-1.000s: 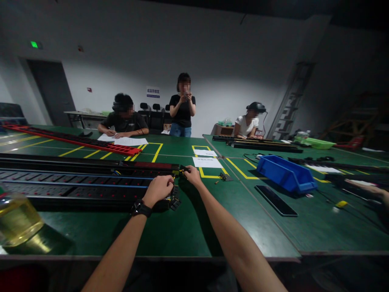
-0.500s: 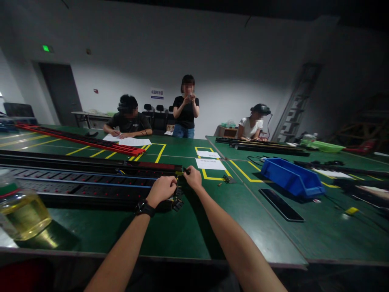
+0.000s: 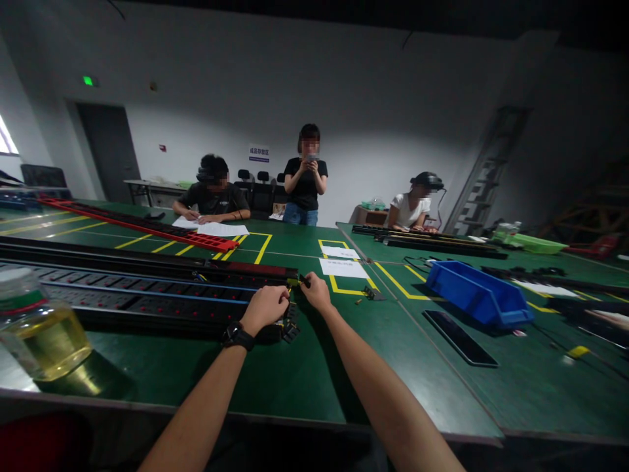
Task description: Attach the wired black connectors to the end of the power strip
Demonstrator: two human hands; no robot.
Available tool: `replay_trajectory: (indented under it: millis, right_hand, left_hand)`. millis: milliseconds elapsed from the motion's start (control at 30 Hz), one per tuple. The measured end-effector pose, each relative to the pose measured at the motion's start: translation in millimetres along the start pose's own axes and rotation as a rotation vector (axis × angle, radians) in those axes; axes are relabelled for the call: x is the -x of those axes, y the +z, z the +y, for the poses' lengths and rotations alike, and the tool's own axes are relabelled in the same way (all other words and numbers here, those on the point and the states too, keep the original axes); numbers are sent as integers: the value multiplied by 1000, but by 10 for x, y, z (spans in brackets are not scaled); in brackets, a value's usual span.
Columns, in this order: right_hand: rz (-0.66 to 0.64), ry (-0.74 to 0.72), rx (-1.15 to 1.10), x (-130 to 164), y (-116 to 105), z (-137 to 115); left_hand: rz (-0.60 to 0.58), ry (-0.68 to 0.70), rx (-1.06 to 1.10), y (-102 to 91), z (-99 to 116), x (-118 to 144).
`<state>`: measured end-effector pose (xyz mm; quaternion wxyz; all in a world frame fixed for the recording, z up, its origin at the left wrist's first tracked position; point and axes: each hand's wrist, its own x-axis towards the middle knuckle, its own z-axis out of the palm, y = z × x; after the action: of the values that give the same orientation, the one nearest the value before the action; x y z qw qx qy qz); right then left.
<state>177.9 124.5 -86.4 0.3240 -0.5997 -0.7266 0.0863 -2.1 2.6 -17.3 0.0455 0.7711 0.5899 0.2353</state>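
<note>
Long black rail-like strips (image 3: pixel 162 303) with red dots and blue lines lie across the left of the green table. At their right end, my left hand (image 3: pixel 266 307) rests with bent fingers pinched by a small yellow-green part (image 3: pixel 293 282). What its fingertips hold is hidden. Just to the right, my right hand (image 3: pixel 317 292) pinches a small black connector-like piece (image 3: pixel 305 282) against the end of the upper strip. Below my left hand, small black end pieces (image 3: pixel 289 330) hang at the strip's end. A black watch (image 3: pixel 237 336) is on my left wrist.
A bottle of yellow liquid (image 3: pixel 46 334) stands at the left front. To the right are a blue bin (image 3: pixel 479 295) and a phone (image 3: pixel 460 337). A small metal bracket (image 3: pixel 374 294) and paper sheets (image 3: pixel 343 268) lie ahead. Three people are beyond the table.
The view has shifted slightly, so the scene sits a little further right. Both hands stay at the strip's end with their fingers in nearly the same place.
</note>
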Motion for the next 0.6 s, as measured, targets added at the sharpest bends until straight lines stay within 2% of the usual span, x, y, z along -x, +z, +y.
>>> replay_trajectory:
  millis: [167,300,400,467,600]
  right_hand:
    - [-16,-51,-84,-40,-10,82]
    - [-105,-171,-138,-52,-158,213]
    - [-104,-212,-98,-24,-391,381]
    - [-55,-214,-47,11,-598,531]
    - [53,-76,99,111,-1013,863]
  left_hand:
    - [-3,-4,8,-1,-5,-1]
    - [3,3,15,7,-16,-2]
    - [5,9,15,11,-22,1]
    - [2,8,16,14,-26,3]
    - [6,5,10,18,-29,3]
